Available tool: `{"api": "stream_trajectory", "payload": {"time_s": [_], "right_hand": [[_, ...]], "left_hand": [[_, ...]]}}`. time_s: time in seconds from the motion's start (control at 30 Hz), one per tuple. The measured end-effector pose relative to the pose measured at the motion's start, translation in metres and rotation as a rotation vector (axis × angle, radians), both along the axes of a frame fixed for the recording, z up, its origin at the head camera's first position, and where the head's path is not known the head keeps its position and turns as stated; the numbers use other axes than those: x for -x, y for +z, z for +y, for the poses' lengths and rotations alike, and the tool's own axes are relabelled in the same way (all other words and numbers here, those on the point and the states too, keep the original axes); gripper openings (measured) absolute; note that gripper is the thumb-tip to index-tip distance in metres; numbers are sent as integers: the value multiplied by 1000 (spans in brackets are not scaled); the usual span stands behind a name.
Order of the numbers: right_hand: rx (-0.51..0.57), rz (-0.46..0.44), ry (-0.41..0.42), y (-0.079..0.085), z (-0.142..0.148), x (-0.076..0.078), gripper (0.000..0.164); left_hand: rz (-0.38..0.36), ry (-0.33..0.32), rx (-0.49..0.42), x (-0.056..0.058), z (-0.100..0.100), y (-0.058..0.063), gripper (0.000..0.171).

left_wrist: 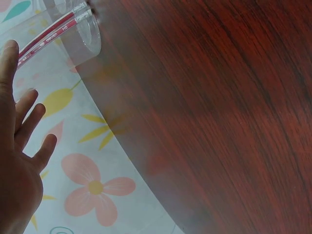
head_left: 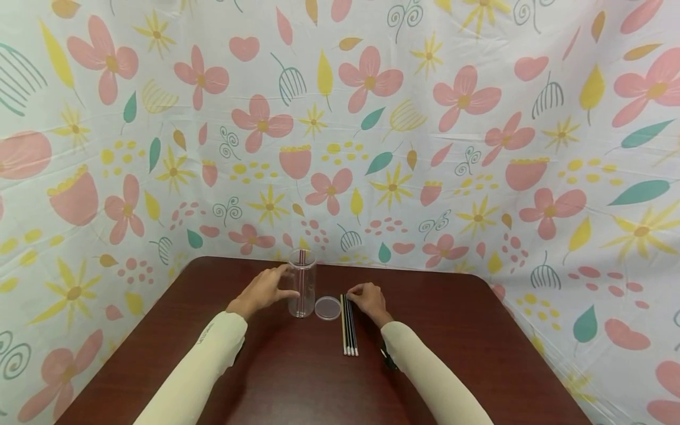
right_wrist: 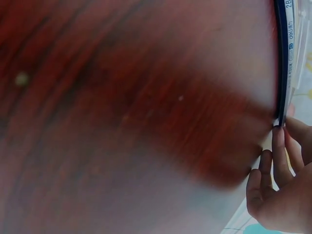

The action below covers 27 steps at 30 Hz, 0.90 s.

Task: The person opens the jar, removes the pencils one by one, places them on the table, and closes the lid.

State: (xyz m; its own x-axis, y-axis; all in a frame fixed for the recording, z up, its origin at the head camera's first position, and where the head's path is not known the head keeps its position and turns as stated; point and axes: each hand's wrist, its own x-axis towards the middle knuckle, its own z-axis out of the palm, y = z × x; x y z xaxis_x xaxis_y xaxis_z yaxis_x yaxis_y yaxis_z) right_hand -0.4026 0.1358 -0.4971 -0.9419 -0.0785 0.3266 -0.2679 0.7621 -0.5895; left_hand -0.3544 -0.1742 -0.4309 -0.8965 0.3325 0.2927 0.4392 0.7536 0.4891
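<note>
A clear cylindrical jar (head_left: 308,295) stands upright with red-striped pencils (left_wrist: 53,36) inside it. My left hand (head_left: 265,288) is at the jar's left side, its thumb before it and its fingers loosely spread. In the left wrist view those fingers (left_wrist: 29,122) look relaxed, not wrapped round the jar. To the jar's right lies a clear round lid (head_left: 327,308). Beside the lid several pencils (head_left: 349,333) lie in a row, white ends toward me. My right hand (head_left: 370,300) is at their far end, where thumb and fingertips pinch the tip of a dark blue pencil (right_wrist: 282,63).
The dark red-brown wooden table (head_left: 297,378) has its far edge just behind the jar. A white cloth with printed flowers (head_left: 366,177) hangs behind the table and along its sides.
</note>
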Motion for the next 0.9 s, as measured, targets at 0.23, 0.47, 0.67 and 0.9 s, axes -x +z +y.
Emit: {"api": "stream_trajectory", "payload": {"time_s": [0.23,0.47,0.67,0.9], "right_hand": [[15,-14,18,-1,2,-2,12],[32,-20,27,3,3,-5,13],[34,-33,29,3,4,-5,13],[23,2,47,4,7,-2,16]], "left_hand": [[-6,-2,0,0,0,-1,75],[-8,11,6,0,1,0,76],[-3,21,8,-1,2,0,76],[1,23,6,-2,1,-1,75]]}}
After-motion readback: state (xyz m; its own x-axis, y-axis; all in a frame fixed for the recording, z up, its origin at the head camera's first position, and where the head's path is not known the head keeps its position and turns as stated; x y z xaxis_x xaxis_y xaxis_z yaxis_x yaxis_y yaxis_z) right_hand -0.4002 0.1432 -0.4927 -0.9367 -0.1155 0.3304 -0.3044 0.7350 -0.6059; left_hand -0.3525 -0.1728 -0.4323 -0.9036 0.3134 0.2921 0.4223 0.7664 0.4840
